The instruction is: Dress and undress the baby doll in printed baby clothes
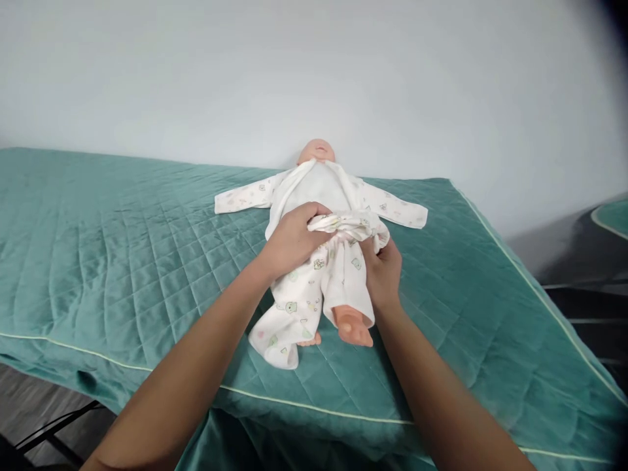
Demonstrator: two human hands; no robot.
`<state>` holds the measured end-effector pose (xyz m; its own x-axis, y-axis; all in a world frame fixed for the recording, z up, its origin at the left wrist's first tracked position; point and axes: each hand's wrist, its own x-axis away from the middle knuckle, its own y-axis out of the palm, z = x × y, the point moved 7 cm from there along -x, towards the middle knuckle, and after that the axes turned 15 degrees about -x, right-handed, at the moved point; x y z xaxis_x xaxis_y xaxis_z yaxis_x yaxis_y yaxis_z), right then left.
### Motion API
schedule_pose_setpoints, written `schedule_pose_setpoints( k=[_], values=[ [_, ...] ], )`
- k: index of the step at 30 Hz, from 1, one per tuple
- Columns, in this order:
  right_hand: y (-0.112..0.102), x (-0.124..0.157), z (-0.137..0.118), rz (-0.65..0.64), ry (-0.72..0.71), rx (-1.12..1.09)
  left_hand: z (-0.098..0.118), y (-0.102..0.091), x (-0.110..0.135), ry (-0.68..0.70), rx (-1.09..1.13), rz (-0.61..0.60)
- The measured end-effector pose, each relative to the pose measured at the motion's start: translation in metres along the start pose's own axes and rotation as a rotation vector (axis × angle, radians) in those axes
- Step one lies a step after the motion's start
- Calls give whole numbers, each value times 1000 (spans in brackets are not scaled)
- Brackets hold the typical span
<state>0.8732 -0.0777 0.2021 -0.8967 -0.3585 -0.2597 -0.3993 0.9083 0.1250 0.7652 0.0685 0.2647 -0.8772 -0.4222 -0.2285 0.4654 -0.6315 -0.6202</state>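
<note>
A baby doll lies on its back on a teal quilted bed, head toward the wall. It wears a white printed sleepsuit, sleeves spread to both sides. One bare foot sticks out of the right leg. My left hand is closed on the bunched waist fabric at the doll's left hip. My right hand grips the same bunched fabric at the other hip, fingers tucked under it.
The white wall stands right behind the doll's head. The bed's near edge with pale piping runs below the doll's feet. Dark floor and another teal surface show at right.
</note>
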Motion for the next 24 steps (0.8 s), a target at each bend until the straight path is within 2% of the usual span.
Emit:
schedule_pose_setpoints(
  k=[5,8,11,14,18,20,24],
  values=[
    [1,8,3,-46,19,23,-27,3,6,-13,391,-259],
    [7,14,-15,-111,-41,27,-48,2,7,-61,627,-304],
    [33,10,-45,-378,-82,62,-58,4,6,-82,773,-286],
    [64,-4,-65,-639,-1,168,-59,6,5,-75,832,-242],
    [95,-15,-58,-914,164,323,-61,7,6,-79,850,-199],
    [99,-15,-49,-919,195,240,-61,7,7,-68,828,-186],
    [89,-14,-30,-768,267,-76,-58,5,8,-36,655,-210]
  ],
)
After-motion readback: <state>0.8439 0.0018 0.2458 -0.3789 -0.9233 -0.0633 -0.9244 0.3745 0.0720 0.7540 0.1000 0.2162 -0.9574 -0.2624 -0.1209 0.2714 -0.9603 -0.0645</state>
